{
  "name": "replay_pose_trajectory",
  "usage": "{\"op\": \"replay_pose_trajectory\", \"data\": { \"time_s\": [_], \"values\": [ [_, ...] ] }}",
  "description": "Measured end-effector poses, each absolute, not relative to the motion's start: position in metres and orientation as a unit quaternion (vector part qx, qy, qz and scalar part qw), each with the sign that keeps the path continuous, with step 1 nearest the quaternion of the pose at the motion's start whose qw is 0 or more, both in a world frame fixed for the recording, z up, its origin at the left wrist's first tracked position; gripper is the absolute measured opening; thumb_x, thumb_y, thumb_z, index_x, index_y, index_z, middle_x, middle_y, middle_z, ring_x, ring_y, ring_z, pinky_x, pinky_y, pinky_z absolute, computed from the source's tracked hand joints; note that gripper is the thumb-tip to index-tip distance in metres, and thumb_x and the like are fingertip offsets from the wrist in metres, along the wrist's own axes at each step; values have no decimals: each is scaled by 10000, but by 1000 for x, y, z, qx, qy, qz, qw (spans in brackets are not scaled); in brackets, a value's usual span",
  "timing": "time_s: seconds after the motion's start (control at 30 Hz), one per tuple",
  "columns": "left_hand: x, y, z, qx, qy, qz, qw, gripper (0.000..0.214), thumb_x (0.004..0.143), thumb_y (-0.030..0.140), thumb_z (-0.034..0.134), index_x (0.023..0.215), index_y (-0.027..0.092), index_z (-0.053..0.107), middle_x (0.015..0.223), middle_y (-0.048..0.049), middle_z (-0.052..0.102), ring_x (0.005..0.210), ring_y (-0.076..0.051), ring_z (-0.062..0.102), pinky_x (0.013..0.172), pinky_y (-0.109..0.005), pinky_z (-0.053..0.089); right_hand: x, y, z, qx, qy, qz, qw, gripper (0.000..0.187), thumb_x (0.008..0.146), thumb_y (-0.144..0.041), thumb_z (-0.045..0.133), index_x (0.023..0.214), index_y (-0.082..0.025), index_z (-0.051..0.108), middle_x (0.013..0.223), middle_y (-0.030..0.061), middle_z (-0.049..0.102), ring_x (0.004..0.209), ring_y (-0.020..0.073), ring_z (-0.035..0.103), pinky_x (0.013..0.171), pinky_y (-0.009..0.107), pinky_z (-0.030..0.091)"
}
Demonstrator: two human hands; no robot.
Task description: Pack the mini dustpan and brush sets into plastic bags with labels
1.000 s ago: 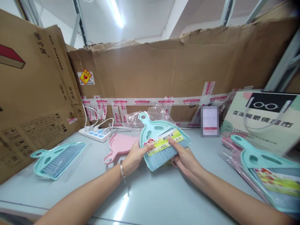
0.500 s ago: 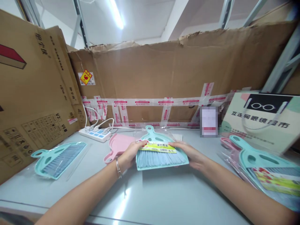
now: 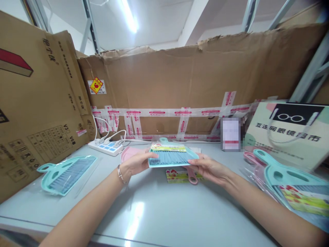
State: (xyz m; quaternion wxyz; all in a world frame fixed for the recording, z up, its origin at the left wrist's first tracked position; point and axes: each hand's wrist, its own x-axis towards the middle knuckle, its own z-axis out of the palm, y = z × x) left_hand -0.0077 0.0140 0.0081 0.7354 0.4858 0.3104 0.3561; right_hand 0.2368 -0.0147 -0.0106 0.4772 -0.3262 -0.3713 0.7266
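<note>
A teal dustpan and brush set (image 3: 171, 158) with a printed yellow-green card is held up over the middle of the table, bristles towards me. My left hand (image 3: 137, 163) grips its left edge, thumb on top. At its right edge my right hand (image 3: 209, 168) is closed on it, the thumb near the bristles. Under the set shows a pink handle with a hanging hole (image 3: 193, 176), beside another printed card (image 3: 172, 176); whether they are held or lie on the table I cannot tell. A pink dustpan (image 3: 130, 153) lies behind my left hand, partly hidden.
Another teal dustpan and brush (image 3: 66, 175) lies in clear plastic at left. Packed teal and pink sets (image 3: 295, 187) lie at right by a paper bag (image 3: 290, 133). A power strip (image 3: 105, 147) with cables stands before the cardboard wall (image 3: 164, 82) at the back.
Both hands have raised and tipped the teal set away, so it looks flatter. The pink handle and second card have come into view beneath it. The camera view has shifted slightly.
</note>
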Motion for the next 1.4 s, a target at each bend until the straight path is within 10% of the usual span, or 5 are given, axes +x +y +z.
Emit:
{"op": "replay_pose_trajectory", "data": {
  "time_s": [0.2, 0.57, 0.93, 1.23, 1.4],
  "values": [
    [-22, 19, 16, 550, 249, 306, 736, 525, 628, 27, 701, 1114, 160, 551, 1052, -106, 648, 954, -171, 622, 812, -252, 474, 230, -13, -13, -363, -330, 701, 518, 179, 655, 14, 645, 815, -67, 639, 795, 104, 701, 792, 195, 682, 682, 178, 574],
    [-3, 13, 7, 549, 360, 410, 633, 266, 687, 254, 708, 941, 193, 656, 997, -73, 660, 817, -128, 626, 739, -233, 508, 222, -12, -19, -424, -273, 627, 594, 55, 701, -77, 675, 705, -101, 626, 683, 62, 700, 652, 140, 683, 593, 129, 572],
    [15, 8, -10, 549, 500, 476, 472, 391, 744, 504, 558, 589, 146, 518, 413, 27, 513, 346, -53, 437, 387, -169, 319, 214, -20, -10, -449, -282, 594, 604, 197, 809, -148, 581, 621, -90, 601, 549, 72, 674, 447, 95, 624, 464, 119, 530],
    [-5, 13, 4, 710, 341, 382, 483, 530, 736, 294, 605, 1224, 241, 402, 1091, -92, 607, 908, -177, 612, 776, -334, 495, 224, -15, -9, -428, -269, 584, 634, 211, 725, -186, 682, 547, -130, 584, 498, 32, 653, 396, 70, 578, 415, 107, 491],
    [9, 4, -8, 732, 314, 477, 371, 416, 662, 264, 697, 1048, 201, 557, 1200, -89, 549, 1140, -230, 485, 953, -366, 402, 229, -13, -13, -438, -352, 573, 596, 291, 637, -366, 741, 597, -125, 583, 526, 58, 660, 426, 103, 593, 441, 166, 502]
  ]
}}
